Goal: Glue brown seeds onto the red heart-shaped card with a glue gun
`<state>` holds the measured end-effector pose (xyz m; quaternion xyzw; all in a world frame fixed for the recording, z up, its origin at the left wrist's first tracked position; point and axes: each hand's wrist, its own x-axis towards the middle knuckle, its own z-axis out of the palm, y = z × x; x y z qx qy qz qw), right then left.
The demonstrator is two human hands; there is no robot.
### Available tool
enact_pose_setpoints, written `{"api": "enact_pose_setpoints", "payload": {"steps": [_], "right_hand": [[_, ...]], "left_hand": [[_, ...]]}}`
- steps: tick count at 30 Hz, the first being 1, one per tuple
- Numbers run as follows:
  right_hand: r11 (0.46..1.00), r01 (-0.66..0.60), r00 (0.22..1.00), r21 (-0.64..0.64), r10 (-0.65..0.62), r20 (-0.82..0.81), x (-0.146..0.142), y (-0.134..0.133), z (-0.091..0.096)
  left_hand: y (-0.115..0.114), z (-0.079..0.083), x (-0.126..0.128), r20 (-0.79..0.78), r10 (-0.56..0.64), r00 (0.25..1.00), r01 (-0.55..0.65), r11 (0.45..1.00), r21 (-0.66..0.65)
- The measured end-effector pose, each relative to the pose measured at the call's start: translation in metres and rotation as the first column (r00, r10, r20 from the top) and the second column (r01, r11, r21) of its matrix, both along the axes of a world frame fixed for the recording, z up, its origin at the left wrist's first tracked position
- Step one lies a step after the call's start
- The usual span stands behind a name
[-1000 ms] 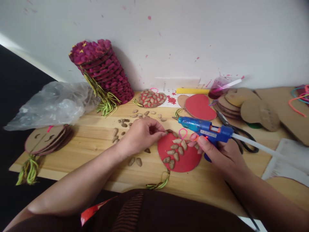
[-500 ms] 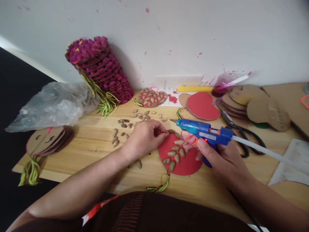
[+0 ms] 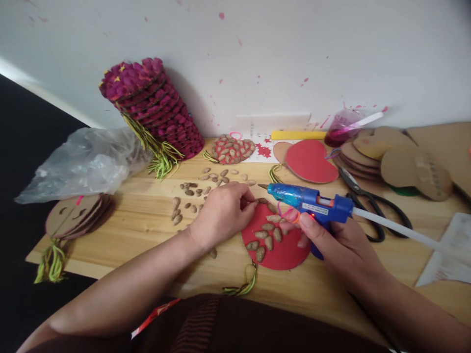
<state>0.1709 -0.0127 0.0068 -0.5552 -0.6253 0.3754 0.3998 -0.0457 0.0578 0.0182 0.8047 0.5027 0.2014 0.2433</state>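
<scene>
A red heart-shaped card (image 3: 279, 252) lies flat on the wooden table, with several peanuts (image 3: 268, 242) on its face and a green-yellow tassel (image 3: 246, 284) at its lower point. At the card's upper left edge, my left hand (image 3: 224, 208) is closed in a pinch on a peanut, mostly hidden by the fingers. My right hand (image 3: 331, 240) grips a blue glue gun (image 3: 305, 201) above the card's right side. Its nozzle points left, and a long white glue stick (image 3: 393, 223) runs out of its back. Loose peanuts (image 3: 176, 211) lie left of the card.
Black-handled scissors (image 3: 375, 211) lie right of the glue gun. Behind stand a purple stacked cylinder (image 3: 158, 108), a peanut-covered heart (image 3: 231, 149), a red heart (image 3: 311, 162) and a cup of purple liquid (image 3: 340, 128). A plastic bag (image 3: 88, 159) and cardboard faces (image 3: 73, 215) are at left.
My left hand stays pinched at the card's edge, having shifted only slightly. The glue gun remains in my right hand at nearly the same place. The view has moved a little.
</scene>
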Motion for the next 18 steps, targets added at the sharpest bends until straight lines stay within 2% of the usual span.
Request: {"api": "enact_pose_setpoints", "payload": {"steps": [18], "right_hand": [[1.0, -0.001, 1.0, -0.016, 0.001, 0.02, 0.0009, -0.0005, 0.0013]], "left_hand": [[0.0007, -0.0013, 0.0015, -0.058, 0.009, 0.998, -0.008, 1.0, 0.017]]}}
